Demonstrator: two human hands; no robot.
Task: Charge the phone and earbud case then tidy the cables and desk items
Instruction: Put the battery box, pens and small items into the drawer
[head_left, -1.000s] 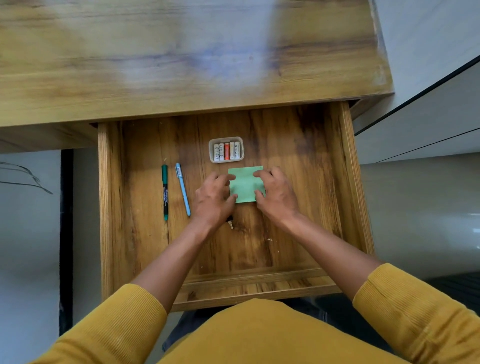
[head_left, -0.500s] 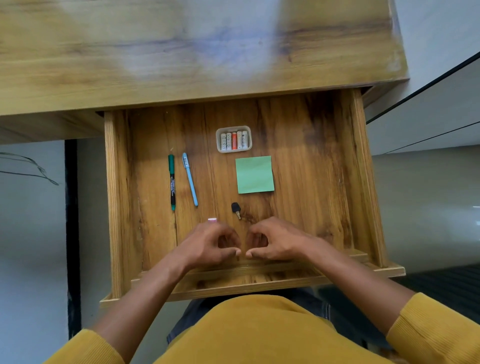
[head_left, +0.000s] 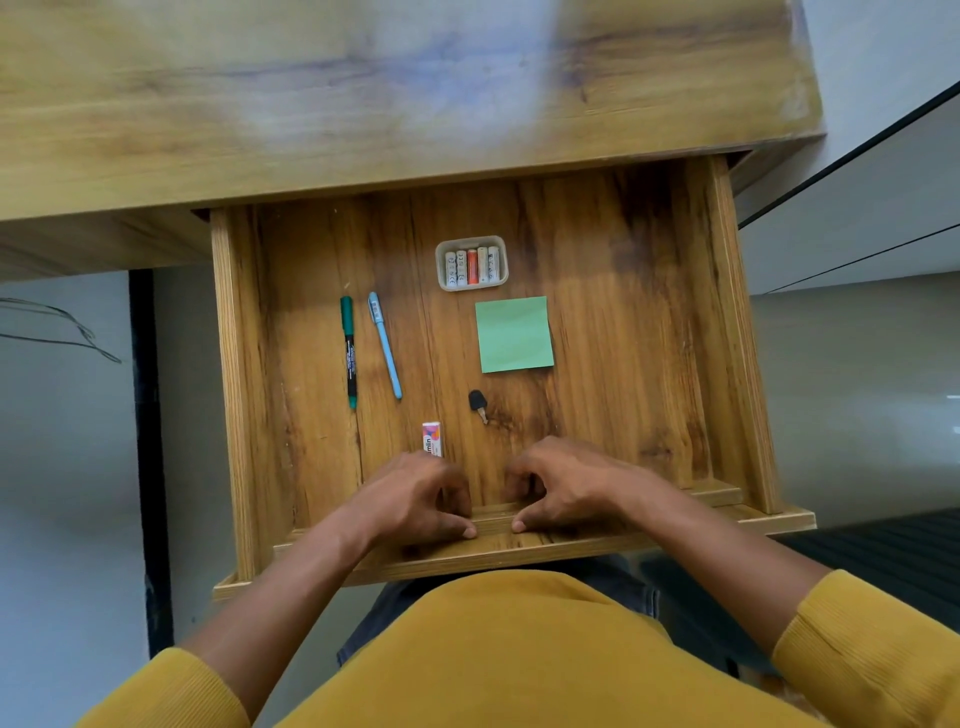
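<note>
The open wooden drawer (head_left: 727, 332) under the pale wooden desk top (head_left: 363, 104) serves as landmark. Toward its left side lie a green marker pen (head_left: 349, 352) and, just beside it, a light-blue pen (head_left: 385, 345), both lengthwise. Near the front wall a small white eraser in a printed sleeve (head_left: 432, 439) pokes out above the left hand (head_left: 415, 499). Mid-drawer sit a small black-headed key (head_left: 477, 404), a green square sticky-note pad (head_left: 514, 334), and, behind it, a grey tray of batteries (head_left: 471, 262). Left hand and right hand (head_left: 561, 488) both curl over the front wall, thumbs pressed on its top edge, fingers hooked inside. The drawer looks rigid and fairly light; that centred front-edge grip should slide it evenly, though loose pens may roll.
</note>
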